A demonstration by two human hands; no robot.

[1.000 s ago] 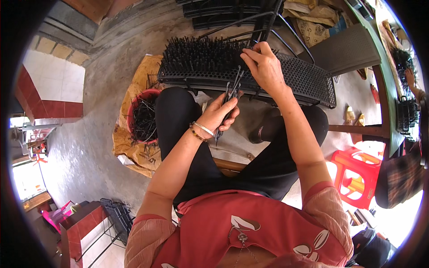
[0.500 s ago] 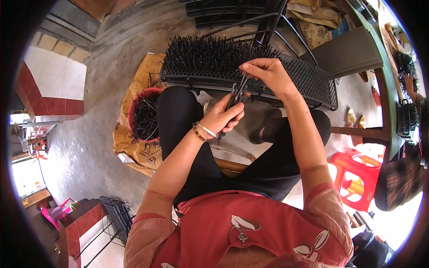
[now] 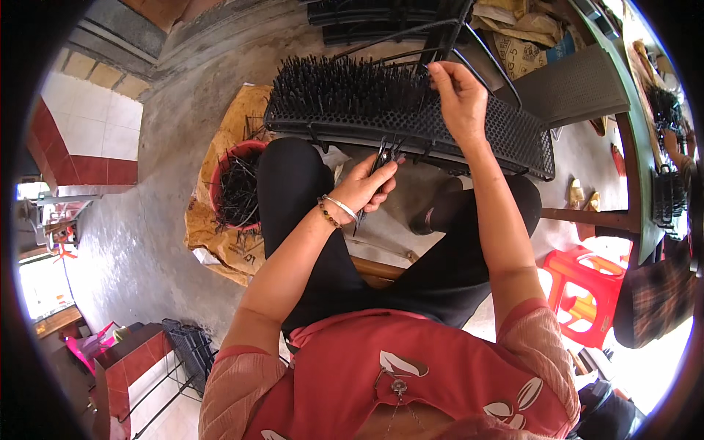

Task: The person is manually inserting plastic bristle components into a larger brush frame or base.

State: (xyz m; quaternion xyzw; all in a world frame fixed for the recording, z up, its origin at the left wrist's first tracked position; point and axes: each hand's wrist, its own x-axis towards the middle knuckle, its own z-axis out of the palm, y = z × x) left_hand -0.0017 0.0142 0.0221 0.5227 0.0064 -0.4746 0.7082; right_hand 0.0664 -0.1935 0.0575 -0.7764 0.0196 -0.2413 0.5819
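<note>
A bunch of thin black rods (image 3: 383, 155) sticks out of my left hand (image 3: 365, 187), whose fingers are wrapped round it above my lap. My right hand (image 3: 463, 103) is raised over the long black perforated rack (image 3: 491, 125). Its thumb and forefinger pinch a slim dark rod, mostly hidden by the fingertips, at the right edge of the standing rods. Many such black rods (image 3: 337, 88) stand upright in the holes across the left and middle of the rack. The exact kind of rod cannot be made out.
Left of my knee, a red basin (image 3: 220, 183) full of loose black rods stands on a brown paper sack (image 3: 202, 235). A red plastic stool (image 3: 587, 290) is at the right. Another person's hand (image 3: 671, 139) shows by a green-edged table (image 3: 645, 198) at the far right.
My right hand has moved from above the left hand's bunch up and right to the rack's standing rods. My left hand has stayed nearly in place, still holding the bunch.
</note>
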